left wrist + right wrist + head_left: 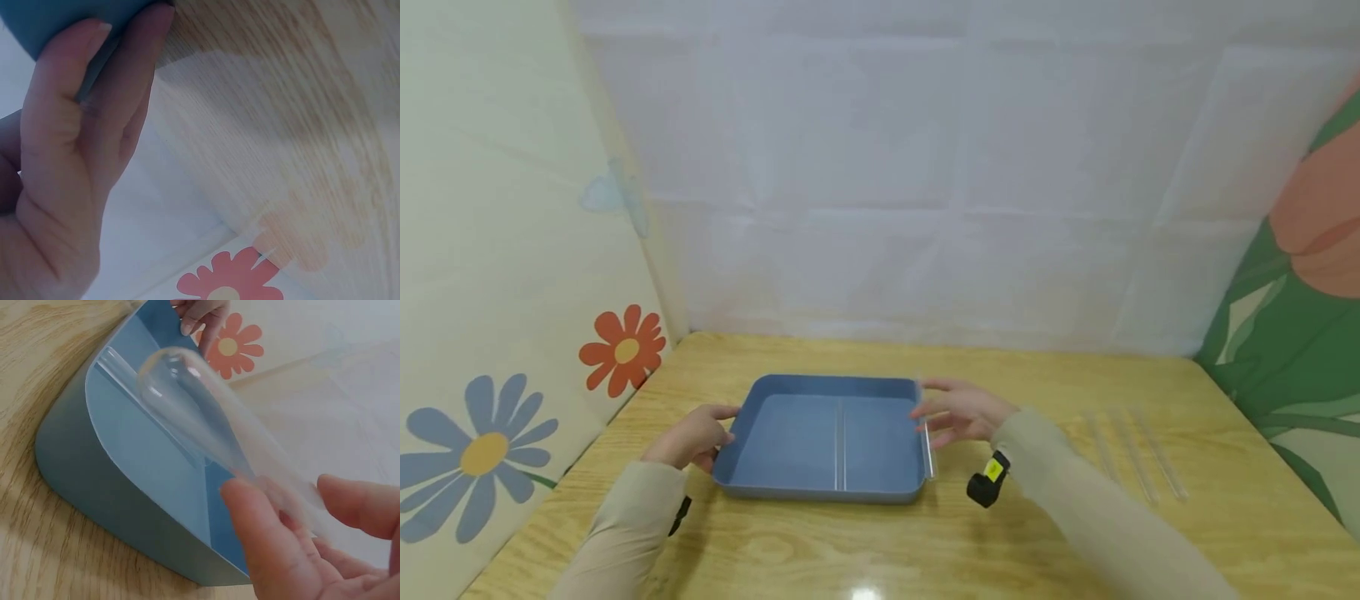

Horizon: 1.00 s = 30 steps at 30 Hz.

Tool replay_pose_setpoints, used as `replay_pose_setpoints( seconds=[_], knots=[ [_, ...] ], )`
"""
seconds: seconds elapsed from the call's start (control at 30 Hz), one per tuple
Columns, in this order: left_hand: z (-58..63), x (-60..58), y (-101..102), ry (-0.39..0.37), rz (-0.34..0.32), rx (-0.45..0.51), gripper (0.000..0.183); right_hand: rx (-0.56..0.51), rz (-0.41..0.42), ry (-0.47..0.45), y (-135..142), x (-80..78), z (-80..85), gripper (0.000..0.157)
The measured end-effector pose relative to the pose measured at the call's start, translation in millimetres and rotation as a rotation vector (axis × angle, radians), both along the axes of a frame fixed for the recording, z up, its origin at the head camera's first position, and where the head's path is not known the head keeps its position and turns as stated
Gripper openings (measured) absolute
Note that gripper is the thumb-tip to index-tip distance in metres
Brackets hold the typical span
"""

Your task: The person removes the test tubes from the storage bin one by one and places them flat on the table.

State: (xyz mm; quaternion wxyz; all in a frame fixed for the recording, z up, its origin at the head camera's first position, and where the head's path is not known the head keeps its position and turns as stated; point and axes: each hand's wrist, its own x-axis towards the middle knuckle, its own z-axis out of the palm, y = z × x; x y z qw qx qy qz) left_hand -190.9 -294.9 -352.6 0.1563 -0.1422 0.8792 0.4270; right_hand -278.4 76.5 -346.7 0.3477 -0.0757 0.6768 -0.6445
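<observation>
A blue rectangular tray [790, 442] sits on the wooden table, and one clear tube [841, 454] lies front to back across its floor. At the tray's left wall my left hand [695, 435] grips the rim, thumb over the edge and fingers outside, as the left wrist view also shows. My right hand [961, 411] pinches a second clear round-ended test tube [200, 415] between thumb and fingers. In the right wrist view this tube slants above the tray's right edge, its rounded end away from the hand.
Three more clear tubes [1133, 454] lie side by side on the table [820, 550] to the right, beyond my right forearm. A white cloth [880, 183] hangs behind the table, with flower-printed cloths [486, 275] at both sides.
</observation>
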Motion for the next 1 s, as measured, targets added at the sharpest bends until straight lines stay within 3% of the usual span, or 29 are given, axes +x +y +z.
replay_pose_setpoints(
  seconds=[0.43,1.0],
  knots=[
    [3.4,-2.1,-1.2,-0.004,0.000,0.020,0.056,-0.034,-0.031,-0.018,17.6,2.1,10.8,0.072],
    [-2.2,-2.0,-2.7,-0.006,0.001,0.019,0.056,-0.027,-0.040,0.019,38.9,4.8,14.8,0.069]
  ],
)
